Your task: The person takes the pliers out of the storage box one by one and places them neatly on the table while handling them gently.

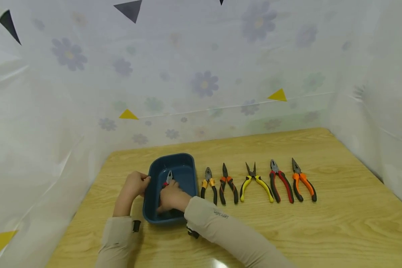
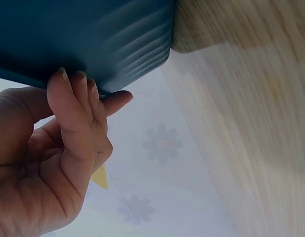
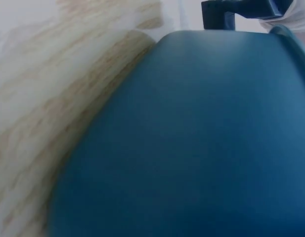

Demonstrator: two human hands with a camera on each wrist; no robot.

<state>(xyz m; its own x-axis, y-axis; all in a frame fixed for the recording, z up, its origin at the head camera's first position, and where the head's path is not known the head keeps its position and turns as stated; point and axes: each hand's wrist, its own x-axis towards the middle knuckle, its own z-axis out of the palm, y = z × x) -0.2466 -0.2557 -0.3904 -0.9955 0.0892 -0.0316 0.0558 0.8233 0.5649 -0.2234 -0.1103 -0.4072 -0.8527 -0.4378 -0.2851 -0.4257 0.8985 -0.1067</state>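
Note:
A dark blue plastic box [image 1: 184,163] stands on the table's left part. My left hand [image 1: 136,185] pinches its left rim, thumb over the edge and fingers against the outer wall; the left wrist view shows those fingers [image 2: 75,113] up close under the rim. Inside the box my right hand [image 1: 174,197] holds red-handled pliers [image 1: 169,176] by the handles. Their grey jaws point away from me, and most of the handles are hidden under the hand. The box's outer wall [image 3: 192,133] fills the right wrist view and hides the right hand there.
Right of the box, in a row, lie yellow-and-black pliers [image 1: 208,175], orange-and-black pliers [image 1: 225,171], spread yellow pliers [image 1: 252,174], red-and-black pliers [image 1: 281,182] and orange pliers [image 1: 296,169]. A pale flowered sheet [image 1: 174,82] hangs behind the wooden table [image 1: 321,230].

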